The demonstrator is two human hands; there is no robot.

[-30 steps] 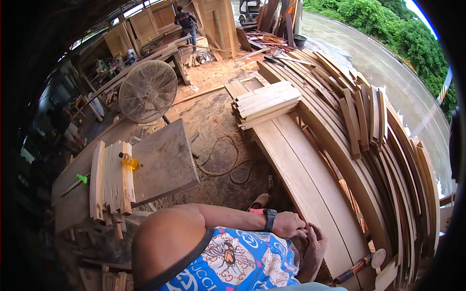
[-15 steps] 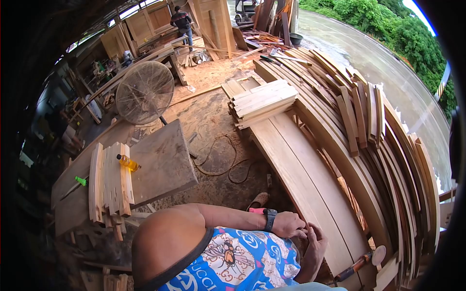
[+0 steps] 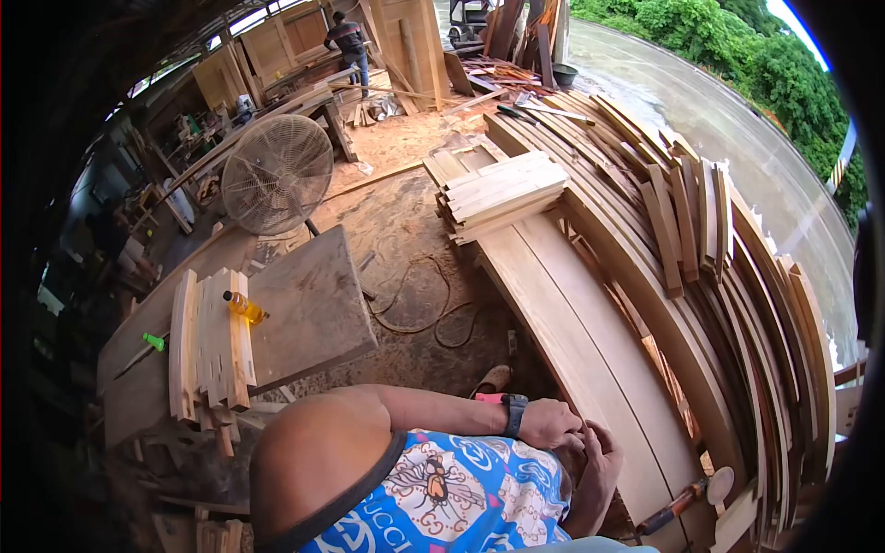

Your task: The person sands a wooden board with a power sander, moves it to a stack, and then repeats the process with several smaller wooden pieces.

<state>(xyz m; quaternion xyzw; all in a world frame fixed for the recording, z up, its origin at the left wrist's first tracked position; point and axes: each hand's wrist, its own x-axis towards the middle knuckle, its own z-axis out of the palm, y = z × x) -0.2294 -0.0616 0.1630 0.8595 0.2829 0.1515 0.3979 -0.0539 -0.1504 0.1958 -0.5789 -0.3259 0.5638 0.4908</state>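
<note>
My left hand [image 3: 548, 424], with a dark watch on the wrist, is closed near the edge of a long pale wooden board [image 3: 576, 313]. Close against it, my right hand [image 3: 597, 465] is also closed, thumb and fingers bent inward. The fingertips of both meet in a pinch; whatever lies between them is too small and covered to make out. To the right of the hands, a tool with a brown handle [image 3: 678, 509] and a round pale head rests across the board. A stack of short pale wood pieces [image 3: 507, 194] sits on the board's far end.
Long timber strips [image 3: 636, 240] are piled on the right. At left, a low table [image 3: 313, 304] bears wood pieces, a bottle of yellow liquid [image 3: 243, 307] and a green-handled tool [image 3: 154, 342]. A large fan [image 3: 277, 175] stands behind; a person [image 3: 348, 46] works farther back. A cord [image 3: 406, 329] crosses the floor.
Both hands stay together at the board's edge, with only a slight shift of the fingers. The view has moved a little; everything else stays put.
</note>
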